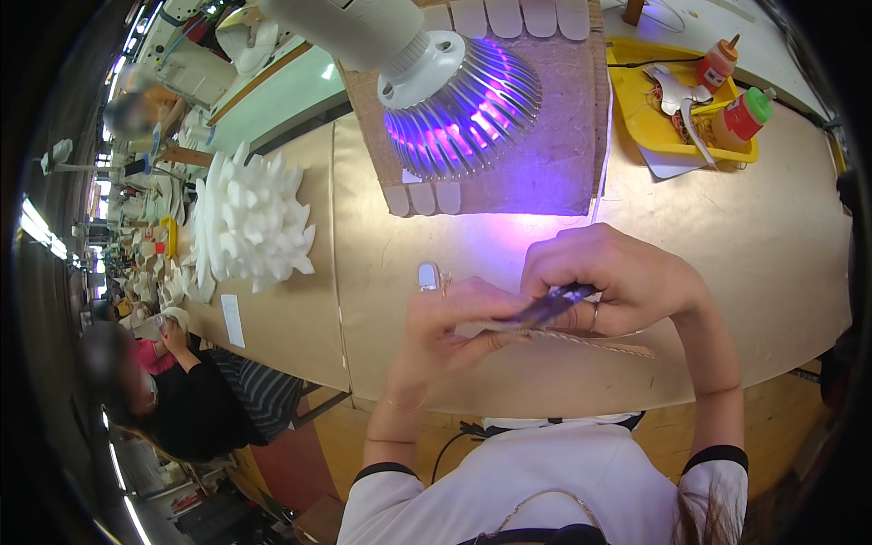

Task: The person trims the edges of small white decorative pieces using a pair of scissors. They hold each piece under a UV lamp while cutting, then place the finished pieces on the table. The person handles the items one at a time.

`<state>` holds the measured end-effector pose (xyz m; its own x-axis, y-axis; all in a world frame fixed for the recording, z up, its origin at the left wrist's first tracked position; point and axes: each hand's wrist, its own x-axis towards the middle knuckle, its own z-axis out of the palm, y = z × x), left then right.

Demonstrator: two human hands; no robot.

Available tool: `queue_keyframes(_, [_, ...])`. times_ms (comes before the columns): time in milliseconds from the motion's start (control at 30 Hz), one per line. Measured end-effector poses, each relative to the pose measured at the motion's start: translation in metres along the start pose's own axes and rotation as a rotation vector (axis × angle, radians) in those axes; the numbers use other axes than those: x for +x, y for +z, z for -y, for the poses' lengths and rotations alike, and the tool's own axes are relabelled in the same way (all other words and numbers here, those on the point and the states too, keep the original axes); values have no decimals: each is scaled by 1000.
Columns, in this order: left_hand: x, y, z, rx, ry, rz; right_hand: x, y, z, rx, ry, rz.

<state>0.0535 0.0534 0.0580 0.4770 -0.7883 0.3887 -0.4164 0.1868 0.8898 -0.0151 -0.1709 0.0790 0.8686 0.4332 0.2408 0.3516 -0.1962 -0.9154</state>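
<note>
Both of my hands meet over the table. My left hand (454, 331) has its fingers closed around one end of a thin strip with a braided edge (609, 345). Across it lies a dark, shiny flat piece (552, 304), whose kind I cannot make out. My right hand (622, 277) is closed on this dark piece, fingers bent and pinching; a ring shows on one finger. Just beyond my left hand, a small pale rectangular piece with a metal loop (430, 276) shows; whether it is attached to the hand is unclear.
A lamp (463, 109) glowing purple hangs over a brown board (563, 163) with pale rounded pieces. At far right, a yellow tray (636, 118) holds bottles and scraps. White foam-like pieces (254, 218) are heaped at left. A co-worker (195, 395) sits at the left.
</note>
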Motion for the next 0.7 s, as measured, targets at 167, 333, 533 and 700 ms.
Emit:
queue_keyframes(167, [-1,6,6,-121,53,-136,3,-3,-7,50,-45,22])
queue_keyframes(333, [3,3,13,107,227,-94,6,-6,-15,61,10,52])
queue_keyframes(533, [7,-9,15,186,277,-13,15,-10,-19,66,-4,100])
queue_keyframes(700, [9,-17,19,172,288,53,16,-11,-21,108,81,183])
